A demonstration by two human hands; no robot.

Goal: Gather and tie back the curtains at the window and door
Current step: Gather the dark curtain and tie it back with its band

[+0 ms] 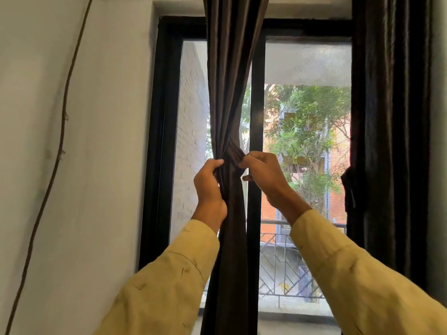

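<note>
Both hands, L (210,187) & R (262,175), grip curtain (229,93) knot (232,154).

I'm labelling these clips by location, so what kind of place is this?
Probably a room in an upper-floor home. The hands tie a dark curtain at a black-framed window, and outside there is a balcony railing with trees and a brick building beyond.

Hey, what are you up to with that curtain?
A person in pale yellow sleeves is tying back the dark brown fabric curtain in front of the black-framed window. The left hand clutches the gathered bunch; the right hand pinches the knotted band of cloth around it. A second dark curtain hangs at the right.
</note>
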